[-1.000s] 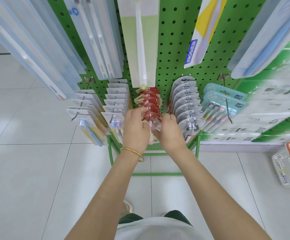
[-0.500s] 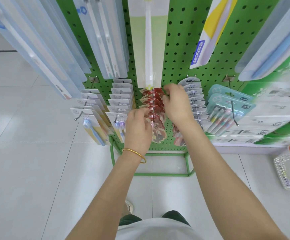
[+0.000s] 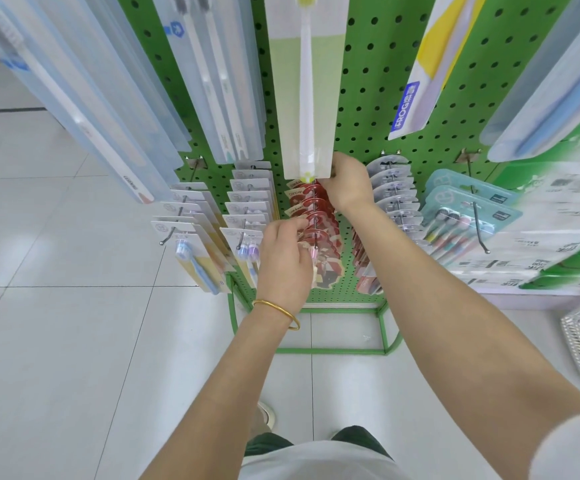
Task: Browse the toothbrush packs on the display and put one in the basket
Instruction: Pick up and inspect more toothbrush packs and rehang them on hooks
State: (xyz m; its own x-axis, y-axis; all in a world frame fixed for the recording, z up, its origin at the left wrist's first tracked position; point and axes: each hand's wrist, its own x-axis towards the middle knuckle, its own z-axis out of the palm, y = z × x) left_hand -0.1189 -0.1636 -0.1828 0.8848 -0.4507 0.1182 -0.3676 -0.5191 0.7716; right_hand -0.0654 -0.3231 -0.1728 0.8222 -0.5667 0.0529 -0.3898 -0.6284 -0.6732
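Toothbrush packs [image 3: 319,207] on grn pegboard [image 3: 378,98]; white tile floor [image 3: 56,341].

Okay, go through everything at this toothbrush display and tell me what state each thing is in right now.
red packs, hanging in a row on the centre hook.
left hand, pinches the front red packs.
right hand, fingers curled at the row's back, grip hidden.
teal packs, hanging on their hook, untouched.
basket, on the floor at right, cut off by the frame.

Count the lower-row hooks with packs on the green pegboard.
5, left to right: white blue-brush packs, white purple-brush packs, red packs, grey round-top packs, teal packs. More may be hidden at right.
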